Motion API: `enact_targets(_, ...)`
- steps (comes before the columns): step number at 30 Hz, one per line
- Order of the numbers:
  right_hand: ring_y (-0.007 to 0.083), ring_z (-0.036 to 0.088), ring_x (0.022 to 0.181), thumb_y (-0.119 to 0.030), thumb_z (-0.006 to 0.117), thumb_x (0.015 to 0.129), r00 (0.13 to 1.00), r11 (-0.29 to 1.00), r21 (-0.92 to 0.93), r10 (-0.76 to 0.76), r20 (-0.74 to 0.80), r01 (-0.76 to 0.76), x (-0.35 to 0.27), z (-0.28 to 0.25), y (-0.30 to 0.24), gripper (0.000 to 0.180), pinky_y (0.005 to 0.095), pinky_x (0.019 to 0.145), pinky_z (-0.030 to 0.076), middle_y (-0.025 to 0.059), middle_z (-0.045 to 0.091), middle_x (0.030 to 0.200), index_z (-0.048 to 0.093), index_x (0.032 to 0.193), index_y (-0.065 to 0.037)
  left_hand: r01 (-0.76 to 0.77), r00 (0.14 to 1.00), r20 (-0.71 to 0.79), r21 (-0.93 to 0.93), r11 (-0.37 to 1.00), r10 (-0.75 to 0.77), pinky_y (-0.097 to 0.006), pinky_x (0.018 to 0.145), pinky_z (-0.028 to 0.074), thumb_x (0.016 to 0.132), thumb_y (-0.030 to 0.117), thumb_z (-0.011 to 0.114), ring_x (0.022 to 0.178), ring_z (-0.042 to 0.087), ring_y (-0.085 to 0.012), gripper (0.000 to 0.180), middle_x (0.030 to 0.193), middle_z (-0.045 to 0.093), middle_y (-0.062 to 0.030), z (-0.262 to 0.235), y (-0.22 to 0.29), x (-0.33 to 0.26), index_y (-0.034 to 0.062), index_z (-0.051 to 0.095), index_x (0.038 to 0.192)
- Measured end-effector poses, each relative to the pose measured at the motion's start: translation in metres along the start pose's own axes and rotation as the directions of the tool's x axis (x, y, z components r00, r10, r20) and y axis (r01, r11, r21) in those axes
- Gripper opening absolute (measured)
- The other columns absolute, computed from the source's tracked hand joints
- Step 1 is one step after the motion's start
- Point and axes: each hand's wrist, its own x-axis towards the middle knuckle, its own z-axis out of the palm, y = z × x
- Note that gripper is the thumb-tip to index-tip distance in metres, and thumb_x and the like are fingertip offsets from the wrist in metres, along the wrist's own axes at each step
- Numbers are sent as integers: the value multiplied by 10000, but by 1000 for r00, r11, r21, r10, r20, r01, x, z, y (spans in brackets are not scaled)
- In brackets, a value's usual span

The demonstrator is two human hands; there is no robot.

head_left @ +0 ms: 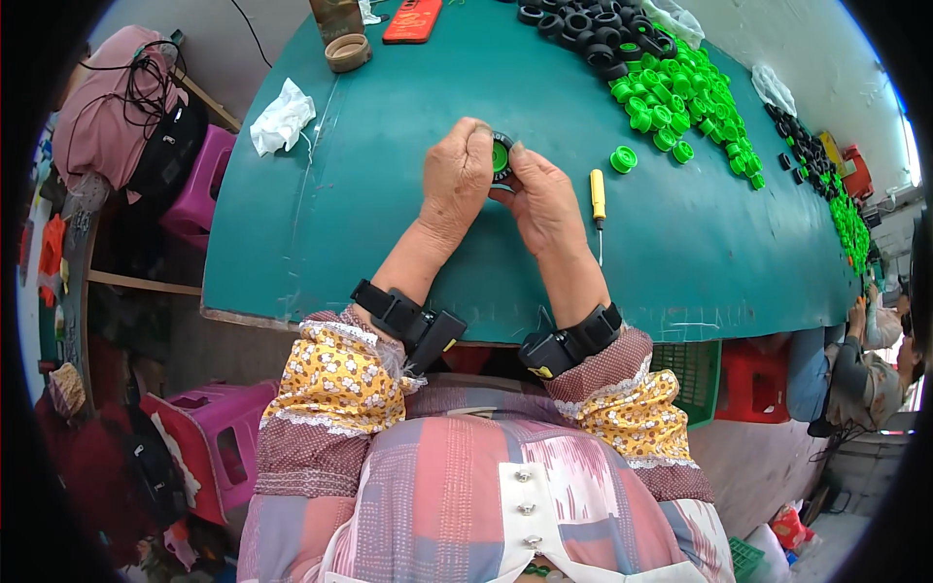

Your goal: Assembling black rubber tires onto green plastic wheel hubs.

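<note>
Over the middle of the green table, my left hand [457,177] and my right hand [537,194] hold a small toy wheel [501,158] between them. It has a black tyre around a bright green hub. The left fingers close around its left side, while the right thumb and fingers pinch the tyre's right edge. To the right of my right hand lies a screwdriver [598,202] with a yellow handle, its shaft toward me. Beyond it, a single green hub [623,159] sits apart from a heap of green hubs [680,97]. Black tyres [588,29] are piled behind that heap.
A crumpled white tissue [283,119] lies on the table's [360,233] left. Behind it are a round brown lid [348,52] and a red phone [412,20]. Purple stools [201,185] stand at left. Another person [865,360] sits at the far right, near more green and black parts.
</note>
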Motion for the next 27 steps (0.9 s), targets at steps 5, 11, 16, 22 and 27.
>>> enact_targets(5,85,535,719,-296,547,867,997,982,-179,-71,-12,68,5,6,8,291,238,610,456,5,589,814,603,939,-20,47,999,3,-44,998,-47,-348,466,373,899,374,430,474,435,-248,403,546,477,-144,-5,-14,4,20,510,723)
enact_targets(11,77,537,684,-312,550,863,999,996,-74,-41,18,43,7,13,7,295,230,588,440,4,596,776,605,905,-25,-47,999,-19,52,998,48,-350,445,360,898,325,445,452,420,-249,361,524,461,-136,-6,-11,4,25,485,699)
enact_targets(16,79,539,663,-337,562,852,1000,994,-108,10,-22,-12,3,9,-1,305,227,579,434,9,597,756,604,874,-36,14,999,37,-30,999,-13,-274,485,356,907,293,451,559,386,-87,334,576,432,-7,-5,-14,2,18,508,727)
enact_targets(22,81,524,617,-326,557,856,999,997,-80,-2,-53,-3,5,2,5,294,227,545,429,10,586,719,602,836,-36,-83,995,63,77,994,79,-329,479,367,898,268,439,527,422,-197,311,554,454,-96,-3,-10,-1,17,500,726)
enact_targets(27,90,512,567,-313,553,861,994,997,-76,-5,-109,-3,7,-5,12,291,235,502,427,14,578,697,601,829,-28,-115,989,105,157,981,99,-314,471,354,896,248,441,506,380,-152,291,546,402,-114,0,-11,-3,10,486,734)
